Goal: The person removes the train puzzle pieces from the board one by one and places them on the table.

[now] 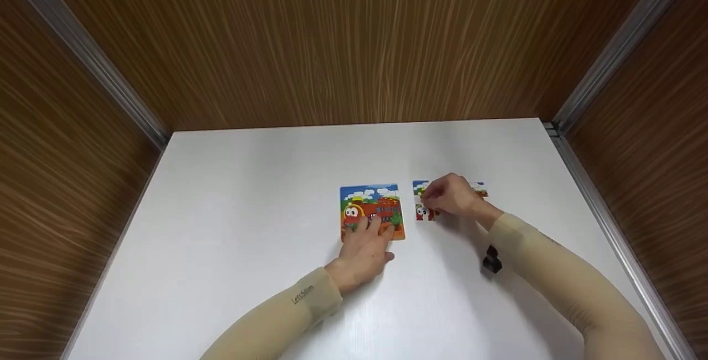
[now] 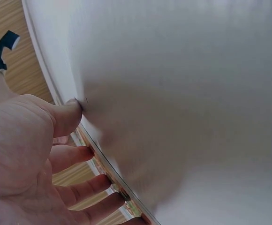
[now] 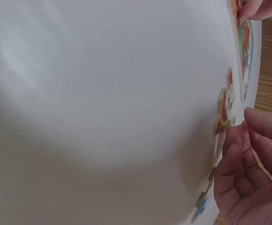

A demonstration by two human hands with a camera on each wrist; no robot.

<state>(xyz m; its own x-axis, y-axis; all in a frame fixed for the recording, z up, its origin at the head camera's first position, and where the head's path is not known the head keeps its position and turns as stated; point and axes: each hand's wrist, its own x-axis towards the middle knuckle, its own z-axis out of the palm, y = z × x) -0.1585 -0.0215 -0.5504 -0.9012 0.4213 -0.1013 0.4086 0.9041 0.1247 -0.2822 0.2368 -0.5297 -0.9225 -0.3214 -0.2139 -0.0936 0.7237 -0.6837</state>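
Wood-grain walls close in a white bench on three sides. My pale sleeves reach across it. My left hand lies with fingers apart, their tips on the near part of the train card, likely to keep it from sliding. My right hand bends over the puzzle pieces, fingertips drawn together; I cannot tell whether they pinch one. The card lies picture-up just left of the pieces, probably so both can be viewed at once. I see no container: the pieces lie straight on the bench, big eyes showing at their near left corner, blue sky along the far side.
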